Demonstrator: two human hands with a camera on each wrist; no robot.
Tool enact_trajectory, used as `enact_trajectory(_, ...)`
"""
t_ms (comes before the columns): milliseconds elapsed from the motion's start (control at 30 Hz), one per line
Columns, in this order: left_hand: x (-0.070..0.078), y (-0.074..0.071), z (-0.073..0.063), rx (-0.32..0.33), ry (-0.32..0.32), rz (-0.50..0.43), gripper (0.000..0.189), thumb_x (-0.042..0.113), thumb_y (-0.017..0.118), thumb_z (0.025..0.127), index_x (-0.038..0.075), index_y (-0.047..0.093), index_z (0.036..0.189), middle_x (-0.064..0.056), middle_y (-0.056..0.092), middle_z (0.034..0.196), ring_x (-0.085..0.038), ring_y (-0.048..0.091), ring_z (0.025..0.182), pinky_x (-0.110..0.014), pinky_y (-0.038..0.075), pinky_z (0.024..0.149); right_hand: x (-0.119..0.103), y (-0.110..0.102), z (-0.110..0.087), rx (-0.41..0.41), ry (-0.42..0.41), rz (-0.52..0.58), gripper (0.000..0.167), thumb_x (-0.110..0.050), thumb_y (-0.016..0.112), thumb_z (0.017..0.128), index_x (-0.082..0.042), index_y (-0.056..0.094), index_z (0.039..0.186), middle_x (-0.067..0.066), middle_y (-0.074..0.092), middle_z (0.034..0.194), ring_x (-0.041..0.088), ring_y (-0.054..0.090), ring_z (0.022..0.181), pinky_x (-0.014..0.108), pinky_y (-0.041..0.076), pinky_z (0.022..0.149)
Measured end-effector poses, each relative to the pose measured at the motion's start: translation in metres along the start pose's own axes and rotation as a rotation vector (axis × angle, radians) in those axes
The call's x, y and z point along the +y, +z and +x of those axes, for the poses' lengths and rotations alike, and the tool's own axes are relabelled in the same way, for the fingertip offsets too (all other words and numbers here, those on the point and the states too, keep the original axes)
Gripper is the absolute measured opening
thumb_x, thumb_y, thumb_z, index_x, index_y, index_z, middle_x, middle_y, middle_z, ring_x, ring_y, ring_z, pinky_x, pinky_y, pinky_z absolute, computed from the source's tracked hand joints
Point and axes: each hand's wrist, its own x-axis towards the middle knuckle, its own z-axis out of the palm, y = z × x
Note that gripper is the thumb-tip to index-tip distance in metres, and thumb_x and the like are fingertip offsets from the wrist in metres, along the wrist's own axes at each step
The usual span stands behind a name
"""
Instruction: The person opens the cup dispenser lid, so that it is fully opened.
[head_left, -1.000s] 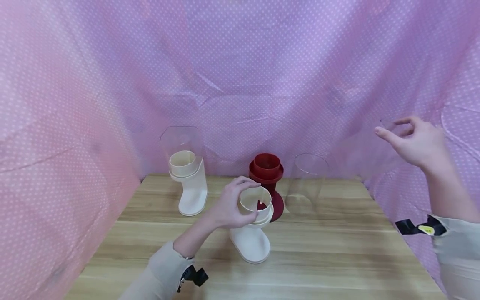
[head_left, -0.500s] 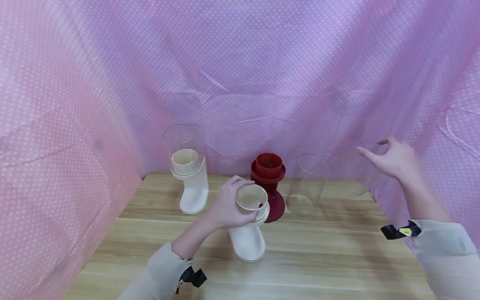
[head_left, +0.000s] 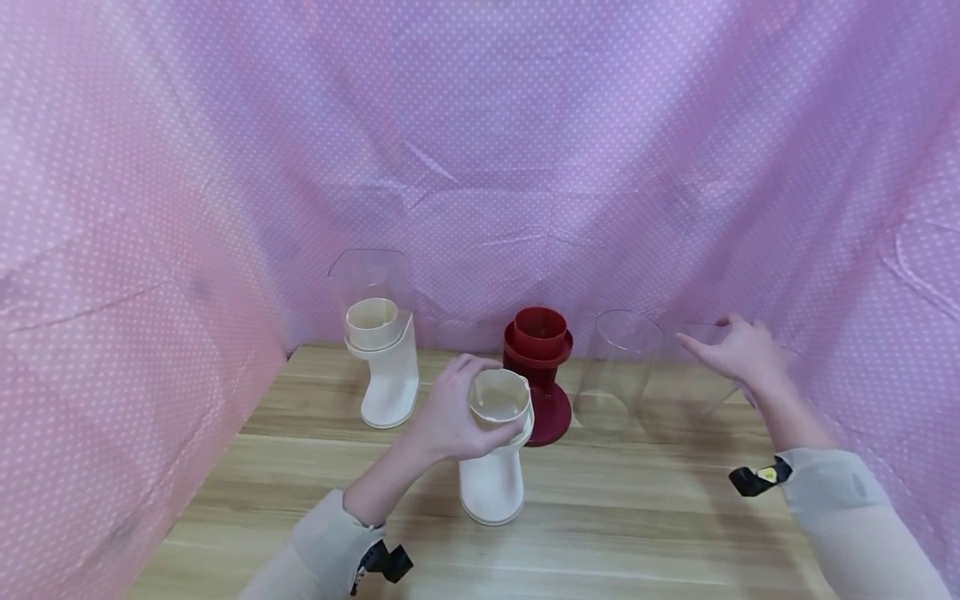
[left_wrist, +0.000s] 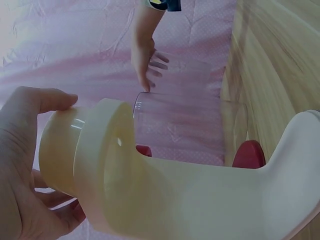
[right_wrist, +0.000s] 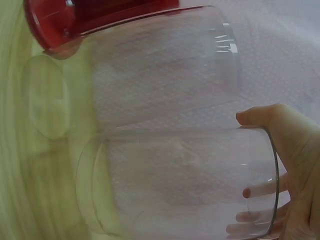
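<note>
My left hand (head_left: 447,417) grips the cream cup (left_wrist: 60,150) set in the ring at the top of a white stand (head_left: 491,487), thumb and fingers round its side. The stand is upright on the table, its rounded foot toward me. At the right, my right hand (head_left: 741,354) holds a clear cylinder (right_wrist: 185,185) by its upper rim, thumb on one side and fingers on the other. A second clear cylinder (head_left: 618,367) stands upright just left of it. Behind the gripped stand is a red stand with a red cup (head_left: 538,333), its lower part partly hidden.
Another white stand (head_left: 390,383) with a cream cup (head_left: 372,323) is at the back left, a clear cylinder (head_left: 367,271) rising around the cup. Pink dotted cloth (head_left: 480,167) walls the wooden table (head_left: 637,517) at the back and sides.
My right hand has come left and down with the clear cylinder, nearer the standing one. The stand under my left hand has turned slightly, its top and foot shifting a little left.
</note>
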Motion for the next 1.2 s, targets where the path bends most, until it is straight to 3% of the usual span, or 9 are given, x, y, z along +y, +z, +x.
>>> enact_trajectory(300,-0.004,0.002,0.000,0.010,0.041,0.025,0.073,0.043,0.089,0.073,0.011,0.066,0.135,-0.001,0.070,0.125,-0.019,0.064,0.118,-0.044,0.057,0.099,-0.002,0.034,0.002,-0.054,-0.005,-0.001,0.114,-0.086,0.053,0.090,0.011,0.042,0.149,0.053,0.040,0.144,0.070,0.045,0.126,0.081,0.045,0.096)
enact_trajectory(700,-0.005,0.000,0.000,-0.014,0.029,0.014,0.075,0.042,0.090,0.074,0.011,0.066,0.137,-0.002,0.071,0.126,-0.022,0.064,0.121,-0.047,0.056,0.102,0.004,0.069,0.003,-0.042,0.013,0.023,0.120,-0.089,0.055,0.086,0.013,0.043,0.148,0.053,0.041,0.143,0.069,0.046,0.125,0.078,0.048,0.092)
enact_trajectory(900,-0.008,0.000,0.001,0.002,0.029,0.018,0.075,0.042,0.091,0.073,0.011,0.067,0.137,-0.002,0.071,0.125,-0.021,0.064,0.119,-0.046,0.056,0.101,-0.001,0.073,0.003,-0.052,0.036,0.004,0.123,-0.092,0.050,0.086,0.011,0.038,0.152,0.054,0.035,0.145,0.072,0.046,0.123,0.079,0.049,0.087)
enact_trajectory(1000,-0.010,-0.001,0.002,0.021,0.039,0.007,0.074,0.041,0.092,0.072,0.010,0.068,0.135,-0.002,0.071,0.121,-0.019,0.066,0.113,-0.043,0.057,0.095,-0.004,0.071,-0.001,-0.067,0.037,0.001,0.120,-0.090,0.042,0.091,0.010,0.034,0.156,0.055,0.031,0.148,0.073,0.043,0.127,0.082,0.048,0.091)
enact_trajectory(1100,-0.013,-0.004,0.004,0.035,0.059,-0.019,0.073,0.038,0.093,0.070,0.008,0.070,0.133,-0.003,0.072,0.116,-0.019,0.067,0.106,-0.043,0.059,0.091,-0.005,0.065,-0.007,-0.075,-0.002,0.047,0.110,-0.082,0.038,0.099,0.011,0.031,0.158,0.054,0.031,0.152,0.074,0.039,0.132,0.084,0.043,0.099)
enact_trajectory(1200,-0.018,-0.009,0.008,0.043,0.071,-0.037,0.071,0.035,0.093,0.069,0.006,0.072,0.130,-0.005,0.073,0.115,-0.020,0.069,0.105,-0.044,0.060,0.091,-0.003,0.059,-0.015,-0.075,-0.076,0.119,0.091,-0.063,0.049,0.104,0.012,0.036,0.155,0.051,0.037,0.151,0.072,0.039,0.134,0.083,0.039,0.105)
